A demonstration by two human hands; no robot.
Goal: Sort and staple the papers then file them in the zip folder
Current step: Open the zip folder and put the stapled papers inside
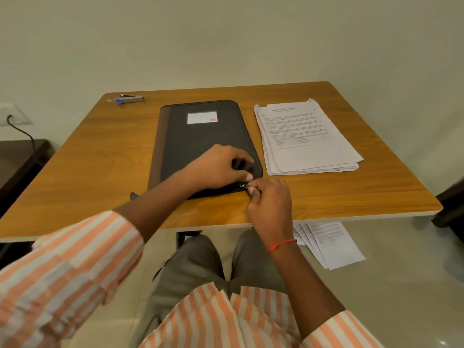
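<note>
Right grip (270, 204) apparently pinching zipper pull (244, 186), one folder (200, 139)

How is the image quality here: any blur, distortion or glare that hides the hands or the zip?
Head view: wide-angle bending curves the brown wooden table edges; lighting soft and even, no glare; printed white paper stack text too soft to read; left hand and right hand slightly blurred at the black zip folder corner.

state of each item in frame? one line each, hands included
zip folder: closed, flat on table
zipper pull: pinched at folder's near right corner
right hand: grip shut on zipper pull
left hand: pressing on folder
paper stack: loose, right of folder
stapler: untouched, far left corner
floor papers: fanned out under table edge
</note>
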